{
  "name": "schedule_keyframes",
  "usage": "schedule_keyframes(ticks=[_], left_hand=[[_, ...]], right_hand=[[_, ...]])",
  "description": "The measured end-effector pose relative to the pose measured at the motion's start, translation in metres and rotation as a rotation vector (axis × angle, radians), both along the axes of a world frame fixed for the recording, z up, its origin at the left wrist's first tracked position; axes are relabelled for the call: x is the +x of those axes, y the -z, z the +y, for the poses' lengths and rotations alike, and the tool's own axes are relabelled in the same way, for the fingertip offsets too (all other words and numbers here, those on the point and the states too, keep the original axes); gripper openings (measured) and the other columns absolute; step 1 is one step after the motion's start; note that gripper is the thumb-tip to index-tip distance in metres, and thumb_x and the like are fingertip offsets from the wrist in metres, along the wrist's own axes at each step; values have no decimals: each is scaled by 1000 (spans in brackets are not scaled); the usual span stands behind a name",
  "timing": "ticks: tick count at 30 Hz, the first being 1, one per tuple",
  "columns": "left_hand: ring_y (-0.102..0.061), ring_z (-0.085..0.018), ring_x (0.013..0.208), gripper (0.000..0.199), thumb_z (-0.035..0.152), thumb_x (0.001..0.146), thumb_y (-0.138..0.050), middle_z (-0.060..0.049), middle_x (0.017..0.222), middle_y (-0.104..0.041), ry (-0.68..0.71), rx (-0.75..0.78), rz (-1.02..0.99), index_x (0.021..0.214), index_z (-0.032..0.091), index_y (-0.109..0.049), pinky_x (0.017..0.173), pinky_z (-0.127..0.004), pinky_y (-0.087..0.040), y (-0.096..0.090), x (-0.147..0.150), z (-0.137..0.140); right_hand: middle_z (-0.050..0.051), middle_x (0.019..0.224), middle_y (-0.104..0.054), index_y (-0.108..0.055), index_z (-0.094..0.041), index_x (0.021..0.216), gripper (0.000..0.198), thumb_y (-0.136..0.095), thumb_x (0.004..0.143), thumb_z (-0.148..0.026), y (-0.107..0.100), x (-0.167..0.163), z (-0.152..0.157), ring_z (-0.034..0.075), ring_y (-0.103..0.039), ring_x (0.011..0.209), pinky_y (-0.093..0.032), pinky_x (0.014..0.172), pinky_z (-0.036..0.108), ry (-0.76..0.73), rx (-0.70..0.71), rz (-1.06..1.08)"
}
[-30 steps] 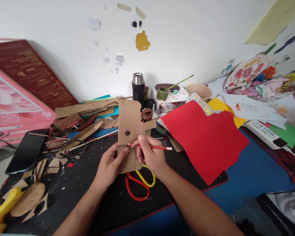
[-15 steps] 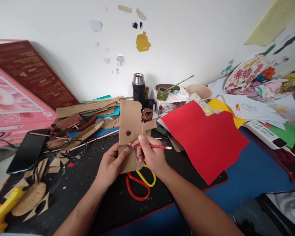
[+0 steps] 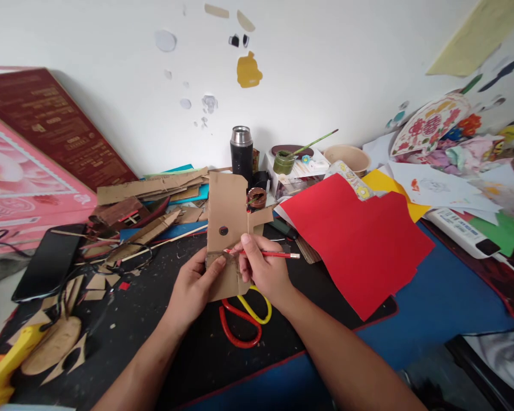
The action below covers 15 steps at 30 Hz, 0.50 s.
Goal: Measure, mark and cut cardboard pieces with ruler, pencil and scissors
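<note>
**Two hands bring a pencil to a piece of cardboard**

We see a brown cardboard piece (image 3: 227, 200) held up over a black mat (image 3: 192, 365), a small dark round hole (image 3: 223, 230) through it. Our left hand (image 3: 195, 278) grips its lower left side, thumb pressed on the near face. Our right hand (image 3: 265, 274) pinches a red pencil (image 3: 278, 254) at the cardboard's right edge, its point close to that thumb; we cannot tell whether it touches. Just below the cardboard lie scissors with red and yellow handles (image 3: 240, 344); to its right, red paper (image 3: 355, 245); behind it, a black flask (image 3: 242, 157).

We judge the step to be marking the cardboard. The next move seems to call for a firm left hand and a light, controlled pencil stroke clear of the thumb.
</note>
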State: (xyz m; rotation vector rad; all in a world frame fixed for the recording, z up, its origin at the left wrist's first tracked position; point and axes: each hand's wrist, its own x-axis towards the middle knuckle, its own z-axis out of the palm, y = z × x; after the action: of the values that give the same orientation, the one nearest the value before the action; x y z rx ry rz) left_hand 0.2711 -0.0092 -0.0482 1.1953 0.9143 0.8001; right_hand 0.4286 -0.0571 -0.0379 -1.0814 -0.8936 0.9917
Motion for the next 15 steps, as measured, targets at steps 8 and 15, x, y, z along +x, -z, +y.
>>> schedule_keyframes(ticks=[8, 15], left_hand=[[-77, -31, 90, 50, 58, 78, -88, -10, 102, -83, -2, -7, -5, 109, 20, -79, 78, -37, -59, -2, 1, 0], [-77, -29, 84, 50, 58, 77, -88, -10, 101, -84, -5, -13, -11, 109, 20, -80, 77, -38, -60, -4, 2, -1]], right_hand=[[-5, 54, -54, -75, -18, 83, 62, -59, 98, -76, -1, 0, 0, 8, -49, 38, -37, 37, 20, 5, -2, -18], [-5, 53, -55, -73, -18, 82, 61, -60, 97, -76, -1, 0, 0, 8, -49, 37, -37, 37, 20, 8, -21, -5]])
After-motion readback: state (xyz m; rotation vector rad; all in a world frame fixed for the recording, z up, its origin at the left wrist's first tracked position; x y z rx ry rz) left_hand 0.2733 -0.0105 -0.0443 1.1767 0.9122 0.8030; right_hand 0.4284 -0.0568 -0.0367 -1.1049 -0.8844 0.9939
